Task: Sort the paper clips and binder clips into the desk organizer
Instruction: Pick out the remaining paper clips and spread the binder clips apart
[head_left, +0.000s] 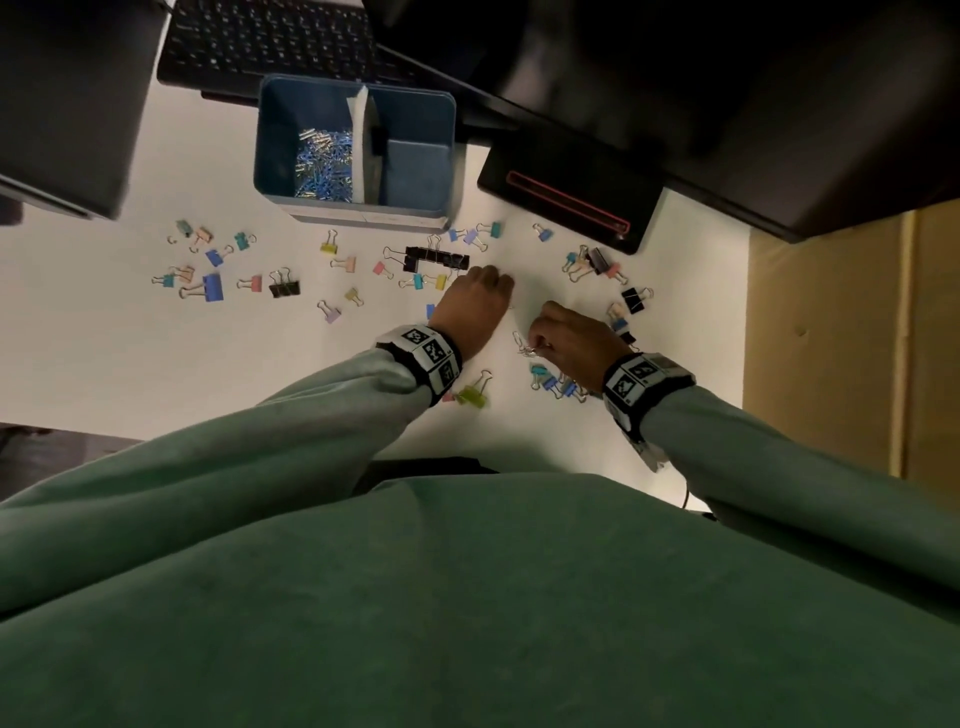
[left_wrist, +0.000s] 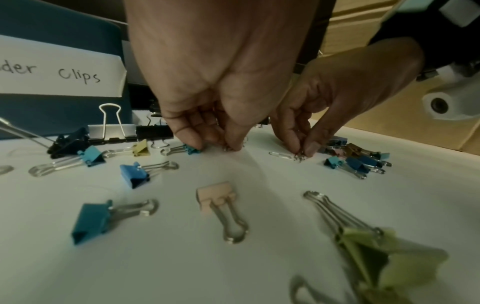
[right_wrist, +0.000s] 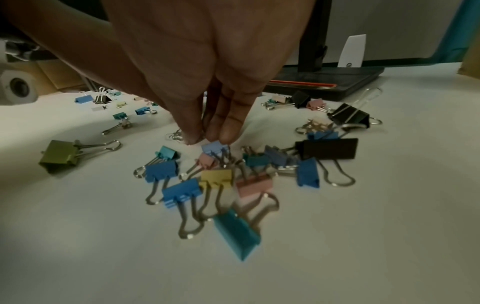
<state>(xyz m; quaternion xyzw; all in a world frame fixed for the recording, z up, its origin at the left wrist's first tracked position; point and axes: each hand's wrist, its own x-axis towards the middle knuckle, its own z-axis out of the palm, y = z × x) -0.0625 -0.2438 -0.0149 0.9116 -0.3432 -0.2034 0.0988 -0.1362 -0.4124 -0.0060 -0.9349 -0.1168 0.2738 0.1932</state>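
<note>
The blue desk organizer (head_left: 415, 109) stands at the back of the white table, and its left compartment holds paper clips (head_left: 324, 163). Coloured and black binder clips (head_left: 436, 258) lie scattered across the table. My left hand (head_left: 488, 291) points fingers-down and pinches small silver paper clips (left_wrist: 230, 148) against the table. Just to its right, my right hand (head_left: 537, 338) pinches a small bunch of paper clips (left_wrist: 300, 157), with one loose paper clip (left_wrist: 279, 154) beside it. In the right wrist view my right hand (right_wrist: 207, 138) has its fingertips on the table just behind a pile of binder clips (right_wrist: 215, 179).
A keyboard (head_left: 270, 41) lies behind the organizer. A black monitor base (head_left: 566, 202) with a red stripe sits at the back right, and a dark box (head_left: 67, 104) at the back left. A cardboard surface (head_left: 852, 338) borders the table's right edge. A handwritten label (left_wrist: 59, 72) is on the organizer's front.
</note>
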